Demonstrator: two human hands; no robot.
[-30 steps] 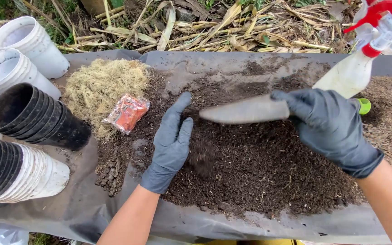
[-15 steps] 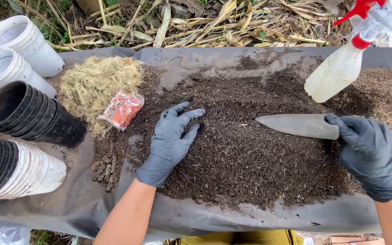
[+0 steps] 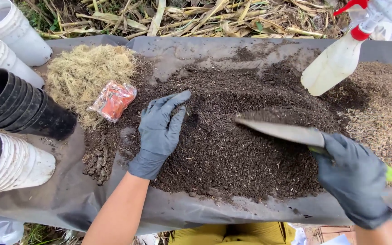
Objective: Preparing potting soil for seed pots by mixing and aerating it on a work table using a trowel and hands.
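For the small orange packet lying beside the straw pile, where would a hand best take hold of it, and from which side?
Grip the orange packet by its crinkled clear edge at the lower right, coming from the soil side, where the left hand already rests nearby. It lies flat and slightly tilted, its left part against the straw pile, so a pinch from above on the free edge looks easiest.

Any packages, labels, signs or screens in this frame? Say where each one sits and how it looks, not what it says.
Small plastic packet: on the dark sheet between the straw-coloured fibre pile and the left hand; crinkled clear wrap, orange-red contents.
No signs or screens; no label can be made out on the spray bottle.
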